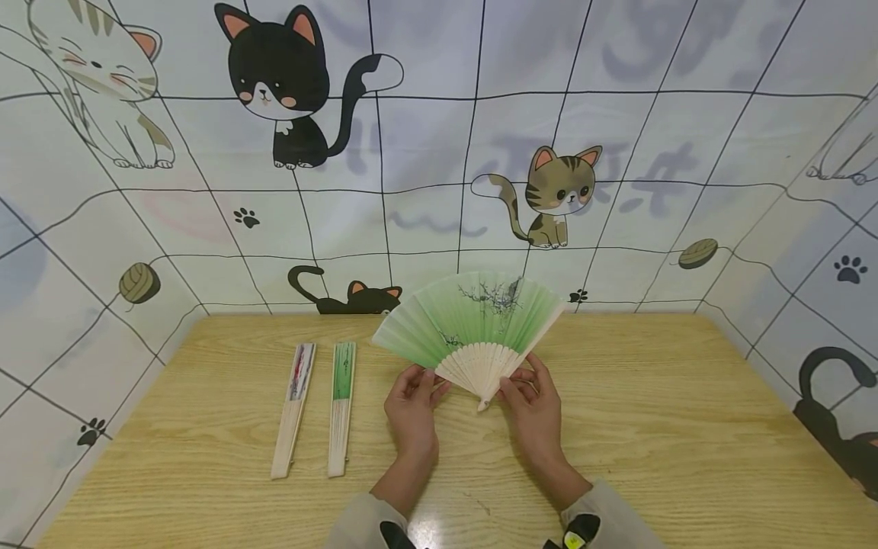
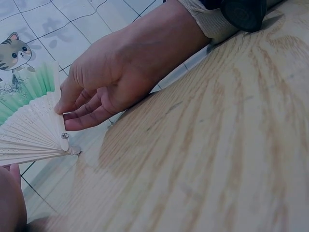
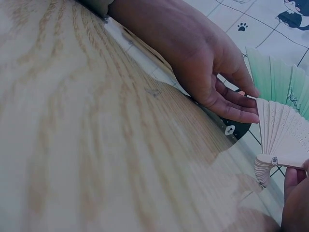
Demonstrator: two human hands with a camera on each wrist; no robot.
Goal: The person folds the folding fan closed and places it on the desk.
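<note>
A spread green folding fan [image 1: 473,305] with pale ribs and a printed dark branch is held up between both hands, its pivot end pointing down toward me. My left hand [image 1: 414,412] pinches the fan's left outer stick between thumb and fingers; in the right wrist view, that left hand [image 3: 212,72] shows the grip from across. At the other edge, my right hand [image 1: 533,408] pinches the right outer stick near the pivot, as the right hand [image 2: 116,72] in the left wrist view also shows. The ribs [image 3: 285,130] fan out from a small metal pin.
Two folded fans lie on the wooden table [image 1: 652,427] to the left: one with white and red cloth [image 1: 293,412], one with green cloth [image 1: 341,412]. Cat-printed cloth walls [image 1: 439,145] rise behind the table and at both sides.
</note>
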